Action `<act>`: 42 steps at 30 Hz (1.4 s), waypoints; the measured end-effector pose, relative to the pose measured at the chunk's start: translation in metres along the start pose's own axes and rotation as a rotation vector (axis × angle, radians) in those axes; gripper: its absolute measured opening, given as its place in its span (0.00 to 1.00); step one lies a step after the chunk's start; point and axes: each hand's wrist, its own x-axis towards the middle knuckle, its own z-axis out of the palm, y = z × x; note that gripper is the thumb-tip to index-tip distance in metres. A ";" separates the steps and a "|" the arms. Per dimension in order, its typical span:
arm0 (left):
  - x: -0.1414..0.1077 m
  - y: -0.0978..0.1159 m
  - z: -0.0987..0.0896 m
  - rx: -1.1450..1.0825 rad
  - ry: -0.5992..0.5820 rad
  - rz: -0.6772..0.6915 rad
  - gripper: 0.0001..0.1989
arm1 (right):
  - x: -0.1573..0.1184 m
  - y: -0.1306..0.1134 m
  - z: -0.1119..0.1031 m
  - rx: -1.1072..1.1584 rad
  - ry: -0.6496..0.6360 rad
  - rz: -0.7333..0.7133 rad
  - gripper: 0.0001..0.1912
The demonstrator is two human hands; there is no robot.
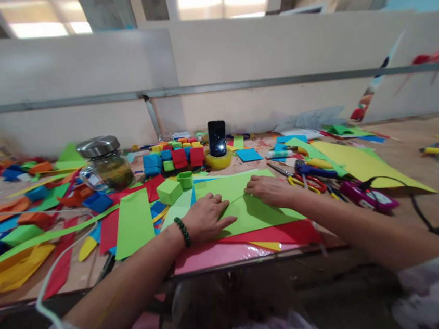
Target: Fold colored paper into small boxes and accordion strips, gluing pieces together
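A sheet of light green paper (260,215) lies in front of me over red paper (289,233) and a pink sheet in shiny plastic (221,257). A line like a fold or edge crosses the green sheet between my hands. My left hand (205,219), with a ring and a green bead bracelet, rests on its left part, thumb and fingers apart. On the upper right part, my right hand (268,189) has its fingers bent together at the paper's edge. Left of them stand a green paper cube (169,191) and a small open green box (185,179).
A glass jar with a metal lid (105,163) stands at the left. A phone (217,138) leans upright on a yellow tape roll (219,159), beside several coloured cubes (179,158). Scissors (303,182), pliers (316,170) and a pink corded device (368,197) lie right.
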 end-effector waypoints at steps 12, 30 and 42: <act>-0.026 -0.002 -0.004 0.024 -0.023 0.010 0.23 | -0.004 0.003 0.000 -0.024 -0.007 0.087 0.17; 0.022 0.006 0.009 0.078 -0.009 -0.230 0.24 | 0.004 -0.005 0.002 0.078 -0.002 0.264 0.20; 0.012 -0.016 0.006 0.030 -0.009 -0.257 0.17 | 0.018 0.055 0.007 0.619 0.027 0.346 0.17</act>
